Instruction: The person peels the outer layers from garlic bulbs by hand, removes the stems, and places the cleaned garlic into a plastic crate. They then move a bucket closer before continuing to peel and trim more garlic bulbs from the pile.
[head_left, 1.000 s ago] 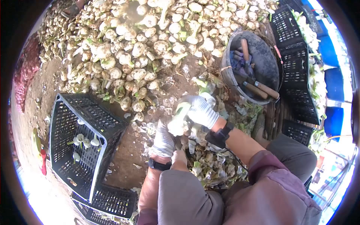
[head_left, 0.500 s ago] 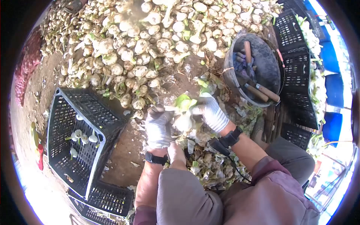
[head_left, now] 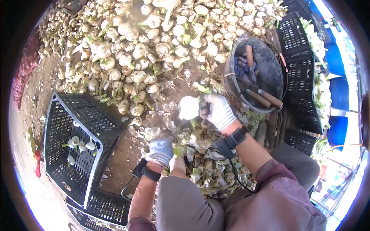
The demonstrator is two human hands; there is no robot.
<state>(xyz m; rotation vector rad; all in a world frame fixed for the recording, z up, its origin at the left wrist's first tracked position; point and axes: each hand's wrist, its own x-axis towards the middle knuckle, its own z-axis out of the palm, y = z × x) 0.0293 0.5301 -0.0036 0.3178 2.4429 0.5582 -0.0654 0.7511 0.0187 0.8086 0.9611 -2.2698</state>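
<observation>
My right hand [head_left: 219,112], in a white-and-grey striped glove, is closed on a bright white garlic bulb [head_left: 189,108], which sits at its fingertips above the litter on the ground. Lower and to the left is my left hand [head_left: 159,149], gloved the same way, close over the heap of garlic peelings [head_left: 210,165] by my foot. Its fingers are smeared by motion, so I cannot tell what they hold. A pale green piece of leaf [head_left: 177,151] shows right beside it. Both wrists wear black bands with a small device.
A large pile of untrimmed garlic [head_left: 135,57] spreads ahead. At left, a tilted black crate [head_left: 88,192] holds several clean bulbs. On the right stands a dark bucket [head_left: 269,54] with wooden-handled tools and a cloth, beside black crates [head_left: 300,73] filled with garlic.
My hands have moved apart. The left has dropped down toward the peelings; the right keeps the bulb, whose green leafy top no longer shows above it.
</observation>
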